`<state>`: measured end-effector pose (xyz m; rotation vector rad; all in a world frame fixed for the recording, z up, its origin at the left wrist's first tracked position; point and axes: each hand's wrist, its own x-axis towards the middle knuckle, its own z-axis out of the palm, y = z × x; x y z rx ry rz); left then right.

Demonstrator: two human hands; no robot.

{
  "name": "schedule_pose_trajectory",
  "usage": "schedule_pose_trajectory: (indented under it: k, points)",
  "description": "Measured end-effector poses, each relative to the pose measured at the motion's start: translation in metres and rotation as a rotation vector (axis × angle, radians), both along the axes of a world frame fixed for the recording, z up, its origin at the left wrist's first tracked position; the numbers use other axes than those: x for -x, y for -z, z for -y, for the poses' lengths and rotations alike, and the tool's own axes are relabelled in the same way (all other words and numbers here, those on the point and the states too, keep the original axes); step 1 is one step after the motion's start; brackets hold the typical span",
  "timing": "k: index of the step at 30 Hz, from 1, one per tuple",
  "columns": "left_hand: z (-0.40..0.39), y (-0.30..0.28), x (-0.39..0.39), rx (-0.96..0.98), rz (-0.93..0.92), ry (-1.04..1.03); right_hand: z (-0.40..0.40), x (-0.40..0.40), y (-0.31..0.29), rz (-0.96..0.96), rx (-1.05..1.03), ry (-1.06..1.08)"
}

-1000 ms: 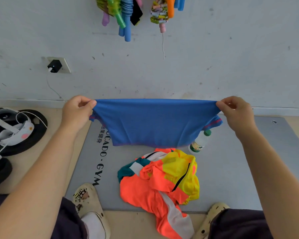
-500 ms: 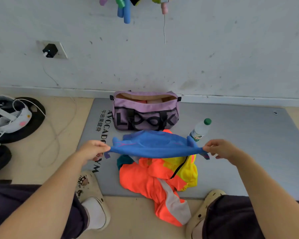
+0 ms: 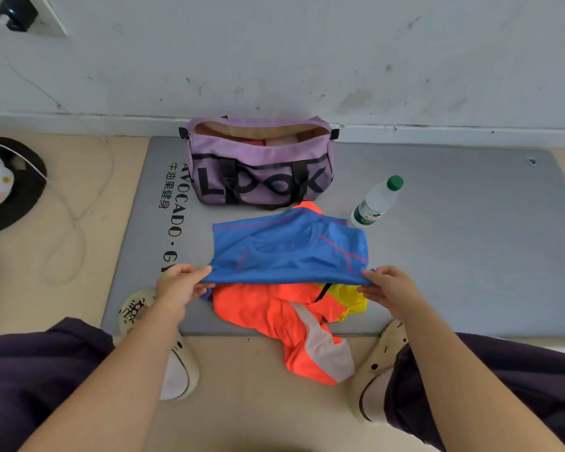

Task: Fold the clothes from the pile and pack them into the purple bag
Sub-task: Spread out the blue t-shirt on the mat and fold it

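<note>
A blue shirt [image 3: 287, 249] with pink stitching lies spread over the pile, its far edge down on the mat. My left hand [image 3: 180, 283] pinches its near left corner and my right hand [image 3: 387, 287] pinches its near right corner. Under it is an orange, yellow and grey garment [image 3: 294, 318] that spills off the mat's front edge. The purple bag [image 3: 261, 181] with black lettering stands open against the wall, with pink folded cloth inside.
A water bottle [image 3: 374, 203] with a green cap stands right of the blue shirt. All of it sits on a grey mat [image 3: 470, 239]. A white cable [image 3: 75, 220] and a dark round object [image 3: 30, 184] lie at left. My shoes flank the pile.
Both hands came down from chest height and toward me, laying the blue shirt flat over the pile. The bag behind it came into view.
</note>
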<state>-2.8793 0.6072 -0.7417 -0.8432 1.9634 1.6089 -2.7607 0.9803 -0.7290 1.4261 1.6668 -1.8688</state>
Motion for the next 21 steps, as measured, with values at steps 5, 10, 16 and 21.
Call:
schedule_pose_trajectory:
  k: [5,10,16,21]
  points:
    - [0.017,0.037,-0.032,0.053,0.35,0.203,0.002,-0.029,0.031,0.279,0.078,-0.154]
    - [-0.009,0.058,-0.011,0.342,0.36,0.416,-0.009,-0.016,0.045,0.324,0.016,-0.262]
    - [-0.055,0.081,0.02,0.3,0.142,0.339,-0.007,0.029,0.07,0.1,-0.249,-0.149]
    - [-0.085,0.107,0.014,0.173,0.196,0.282,0.018,0.044,0.098,0.022,-0.217,-0.221]
